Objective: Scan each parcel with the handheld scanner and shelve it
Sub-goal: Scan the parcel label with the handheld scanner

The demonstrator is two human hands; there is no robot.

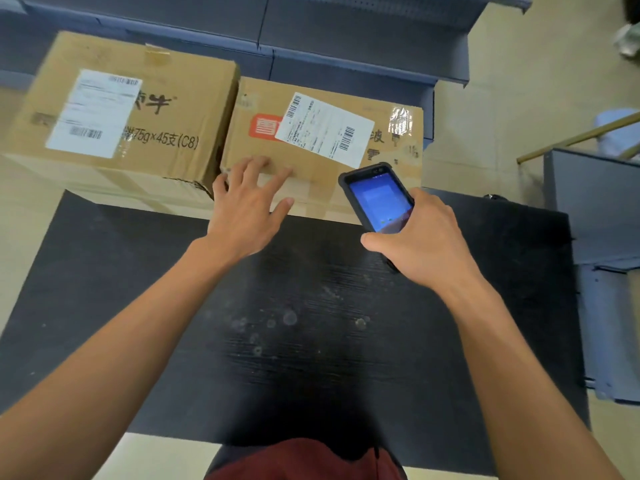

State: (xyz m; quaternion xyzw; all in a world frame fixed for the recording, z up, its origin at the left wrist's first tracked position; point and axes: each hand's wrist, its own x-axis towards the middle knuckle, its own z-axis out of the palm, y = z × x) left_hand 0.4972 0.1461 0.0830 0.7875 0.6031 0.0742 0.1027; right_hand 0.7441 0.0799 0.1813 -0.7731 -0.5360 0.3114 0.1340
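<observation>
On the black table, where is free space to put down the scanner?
The near half of the black table, between the forearms, is bare. The far edge is crowded: the large box and the smaller box stand side by side, the left hand on the smaller one. The right hand holds the scanner.

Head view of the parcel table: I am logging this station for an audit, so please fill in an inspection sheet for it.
Surface: black table, dusty ring marks near its middle.
Job's things: two cardboard boxes at the far edge, left box and right box, each with a white barcode label on top; scanner with its screen lit blue.
Clutter: nothing seen.
Hands: left hand rests open on the right box's near edge; right hand grips the scanner, aimed toward that box.
Cables: nothing seen.
Surroundings: grey shelves behind the boxes; grey metal unit at right; pale floor.
</observation>
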